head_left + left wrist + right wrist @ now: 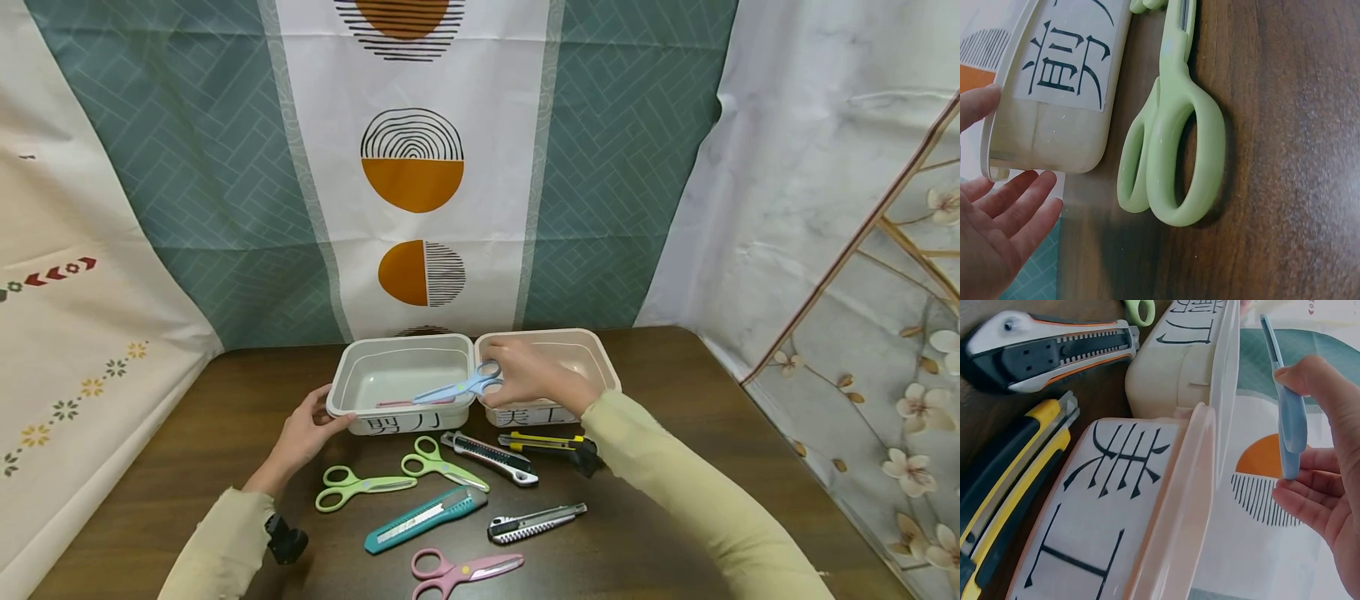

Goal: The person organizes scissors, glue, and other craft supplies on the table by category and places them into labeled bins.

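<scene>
My right hand (525, 371) pinches a pair of light blue scissors (450, 392) by the handles, thumb on one side and fingers on the other. Their blades point left over a whitish plastic bin (341, 375). In the right wrist view the scissors (1290, 419) appear edge-on, above the bins' rims. At the whitish bin's front left corner is my left hand (303, 429), its thumb on the rim and its fingers under the lip in the left wrist view. A slim pink thing (393, 404) lies inside that bin.
A pinkish bin (600, 367) adjoins on the right. Before the bins lie green scissors (360, 485), more green scissors (450, 468), pink scissors (465, 571), a teal cutter (420, 521), a silver cutter (536, 523), a black-and-white cutter (491, 457) and a yellow-black cutter (540, 442).
</scene>
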{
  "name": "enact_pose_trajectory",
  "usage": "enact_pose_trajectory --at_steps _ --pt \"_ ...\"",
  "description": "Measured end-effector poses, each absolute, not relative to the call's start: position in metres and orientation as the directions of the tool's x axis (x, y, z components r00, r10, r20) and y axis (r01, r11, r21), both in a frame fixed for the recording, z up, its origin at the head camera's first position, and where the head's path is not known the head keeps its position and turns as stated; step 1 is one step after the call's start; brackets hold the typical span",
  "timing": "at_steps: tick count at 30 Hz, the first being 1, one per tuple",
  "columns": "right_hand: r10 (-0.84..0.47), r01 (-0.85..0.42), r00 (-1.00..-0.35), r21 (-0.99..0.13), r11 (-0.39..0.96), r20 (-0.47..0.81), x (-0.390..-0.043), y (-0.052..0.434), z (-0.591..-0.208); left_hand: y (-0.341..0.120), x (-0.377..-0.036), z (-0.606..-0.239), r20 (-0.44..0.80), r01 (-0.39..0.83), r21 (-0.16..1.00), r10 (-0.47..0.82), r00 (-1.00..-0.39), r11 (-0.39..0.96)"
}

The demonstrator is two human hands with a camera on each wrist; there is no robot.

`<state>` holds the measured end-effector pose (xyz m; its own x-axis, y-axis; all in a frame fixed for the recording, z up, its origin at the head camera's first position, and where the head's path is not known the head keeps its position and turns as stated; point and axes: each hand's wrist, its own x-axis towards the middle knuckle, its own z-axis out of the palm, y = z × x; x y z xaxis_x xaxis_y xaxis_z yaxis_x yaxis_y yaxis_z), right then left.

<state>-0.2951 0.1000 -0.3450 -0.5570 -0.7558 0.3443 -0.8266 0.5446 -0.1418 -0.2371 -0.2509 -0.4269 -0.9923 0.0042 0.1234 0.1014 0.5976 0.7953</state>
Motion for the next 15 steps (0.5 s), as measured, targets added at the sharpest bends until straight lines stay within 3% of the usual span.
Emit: enact_pose_trajectory --at_steps 15 --pt "-0.723 -0.801 -0.594 -0.178 0.572 0.353 -0.306 0.078 -0.344 -0.251 -0.237 -0.427 0.117 0.095 0.795 0.001 -0.993 0.599"
